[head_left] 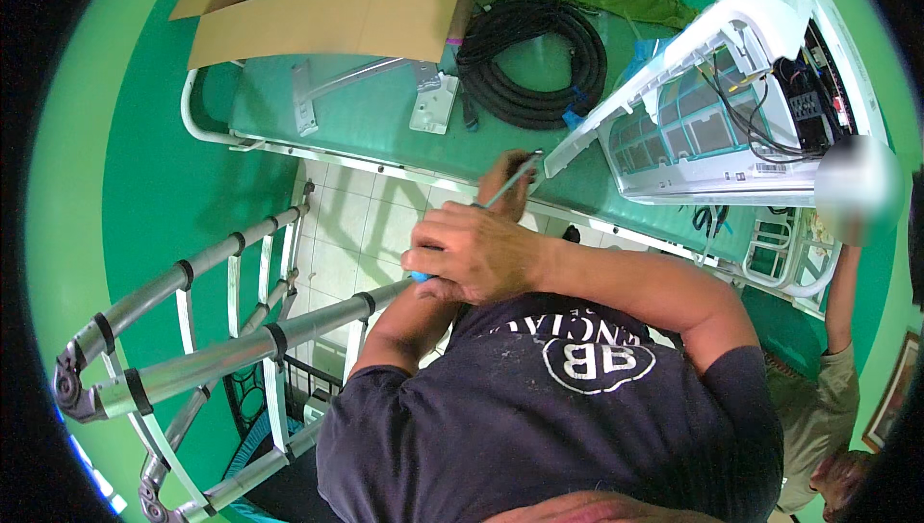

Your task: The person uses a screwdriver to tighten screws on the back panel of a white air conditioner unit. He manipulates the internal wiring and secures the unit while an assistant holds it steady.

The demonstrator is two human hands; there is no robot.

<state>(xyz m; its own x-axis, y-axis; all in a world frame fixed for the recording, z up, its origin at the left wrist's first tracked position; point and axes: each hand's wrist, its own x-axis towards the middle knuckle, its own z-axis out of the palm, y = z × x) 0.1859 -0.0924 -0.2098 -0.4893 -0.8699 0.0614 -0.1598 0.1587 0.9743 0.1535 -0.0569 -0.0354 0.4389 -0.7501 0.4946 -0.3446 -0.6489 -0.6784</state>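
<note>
My right hand (472,246) is closed around the blue handle of a screwdriver (511,182), its thin shaft slanting up and to the right. Beyond it, my left hand (504,183) is curled beside the screwdriver's tip; whatever it grips is hidden. My right forearm crosses over the left wrist. Just right of the tip is the lower corner of a white indoor air conditioner unit (664,181), tilted with its cover raised. Mesh filters, dark wires and a black terminal block show inside.
A green-topped bed (385,143) carries a coil of black insulated pipe (584,80), a metal mounting bracket (435,104) and an open cardboard box (318,35) with white parts. A folding aluminium ladder (241,350) stands at left. Another person's arm (841,302) reaches toward the unit at right.
</note>
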